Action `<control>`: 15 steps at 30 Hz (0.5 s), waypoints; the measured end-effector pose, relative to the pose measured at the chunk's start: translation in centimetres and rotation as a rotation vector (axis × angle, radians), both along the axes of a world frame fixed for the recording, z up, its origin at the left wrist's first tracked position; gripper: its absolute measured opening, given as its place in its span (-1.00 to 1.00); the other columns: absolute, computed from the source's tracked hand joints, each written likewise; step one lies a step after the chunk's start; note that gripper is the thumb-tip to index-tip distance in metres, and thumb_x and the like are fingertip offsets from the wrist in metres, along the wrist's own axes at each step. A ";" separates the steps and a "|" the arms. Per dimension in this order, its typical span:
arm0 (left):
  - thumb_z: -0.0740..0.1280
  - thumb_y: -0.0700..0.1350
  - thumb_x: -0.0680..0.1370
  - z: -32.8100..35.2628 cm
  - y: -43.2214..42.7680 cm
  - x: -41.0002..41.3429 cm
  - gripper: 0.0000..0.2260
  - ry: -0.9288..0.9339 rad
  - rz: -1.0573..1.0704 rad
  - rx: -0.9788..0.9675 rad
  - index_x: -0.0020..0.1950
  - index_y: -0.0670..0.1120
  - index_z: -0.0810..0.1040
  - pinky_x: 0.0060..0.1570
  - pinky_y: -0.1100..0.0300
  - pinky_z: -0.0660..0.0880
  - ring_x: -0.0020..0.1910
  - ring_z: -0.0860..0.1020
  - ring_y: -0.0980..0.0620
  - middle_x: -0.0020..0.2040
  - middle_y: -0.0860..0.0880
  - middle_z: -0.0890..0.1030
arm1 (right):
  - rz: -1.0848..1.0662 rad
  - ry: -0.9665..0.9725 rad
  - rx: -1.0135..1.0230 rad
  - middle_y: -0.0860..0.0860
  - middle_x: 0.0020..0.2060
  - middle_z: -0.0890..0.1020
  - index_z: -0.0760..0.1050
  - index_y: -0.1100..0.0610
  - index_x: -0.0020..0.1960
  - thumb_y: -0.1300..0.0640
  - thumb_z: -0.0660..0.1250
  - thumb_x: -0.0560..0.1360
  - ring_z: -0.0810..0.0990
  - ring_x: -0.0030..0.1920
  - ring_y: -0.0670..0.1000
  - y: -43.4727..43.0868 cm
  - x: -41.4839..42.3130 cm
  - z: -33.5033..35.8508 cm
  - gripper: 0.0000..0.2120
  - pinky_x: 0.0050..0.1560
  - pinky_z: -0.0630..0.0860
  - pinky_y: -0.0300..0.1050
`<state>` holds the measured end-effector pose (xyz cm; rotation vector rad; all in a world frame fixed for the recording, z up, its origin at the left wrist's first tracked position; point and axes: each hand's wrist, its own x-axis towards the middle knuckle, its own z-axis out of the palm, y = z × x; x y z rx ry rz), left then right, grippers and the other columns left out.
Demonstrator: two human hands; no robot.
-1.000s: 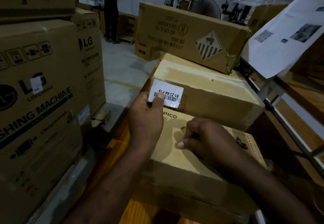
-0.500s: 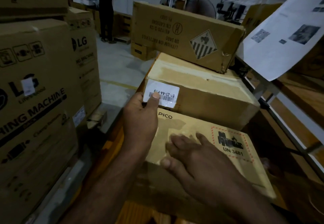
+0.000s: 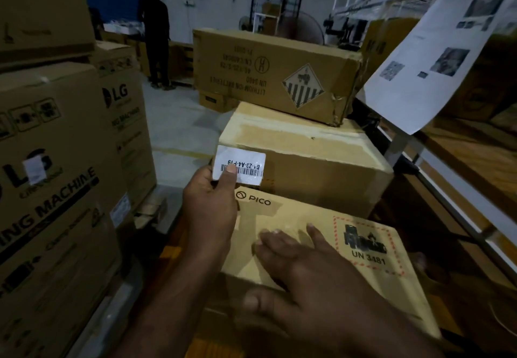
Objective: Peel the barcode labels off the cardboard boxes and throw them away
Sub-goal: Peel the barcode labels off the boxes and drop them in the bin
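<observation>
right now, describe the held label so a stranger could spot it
Find the plain brown cardboard box behind the PICO-printed box. At its front left corner is the white rectangular barcode label, pinched by the left hand. Unlike the white sticker on the LG carton, it shows an upside-down code.

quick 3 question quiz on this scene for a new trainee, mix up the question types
1. True or false: the right hand lies flat on the tan PICO cardboard box.
2. What pinches the white barcode label? A) left hand B) right hand C) nothing
3. Fill in: the long cardboard box with the striped diamond mark rests ___ the plain brown taped cardboard box.
Key: 1 true; 2 A; 3 on top of.
</observation>
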<state>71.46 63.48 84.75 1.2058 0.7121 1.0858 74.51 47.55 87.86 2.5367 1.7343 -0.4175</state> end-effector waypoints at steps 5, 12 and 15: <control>0.32 -0.09 0.61 -0.1 -0.1 0.2 -0.89 0.066 -0.016 0.112 0.00 -0.08 0.63 -0.37 0.39 0.52 -0.26 0.64 0.25 -0.19 0.06 0.68 | -0.042 -0.016 0.179 -0.07 0.59 0.04 0.19 -0.03 0.54 -0.55 -0.23 0.38 -0.07 0.58 -0.08 3.6 1.2 -1.7 -0.08 0.52 -0.23 0.25; 0.36 -0.07 0.59 -0.4 1.1 0.4 -0.89 0.055 0.064 0.050 -0.13 -0.01 0.61 -0.20 -0.01 0.63 -0.19 0.69 -0.03 -0.19 -0.01 0.70 | -0.045 0.041 0.142 -0.23 0.57 0.04 0.11 -0.12 0.56 -0.46 -0.24 0.37 -0.14 0.52 -0.27 -1.4 0.5 -1.0 -0.15 0.52 -0.31 0.16; 0.35 -0.07 0.59 -0.5 0.8 0.4 -0.89 0.072 0.050 0.082 -0.13 0.00 0.60 -0.22 -0.01 0.63 -0.19 0.69 -0.05 -0.18 -0.02 0.70 | -0.069 0.098 0.095 -0.38 0.52 0.05 0.16 -0.24 0.52 -0.45 -0.21 0.33 -0.19 0.43 -0.41 -3.3 0.8 -0.5 -0.19 0.53 -0.29 0.11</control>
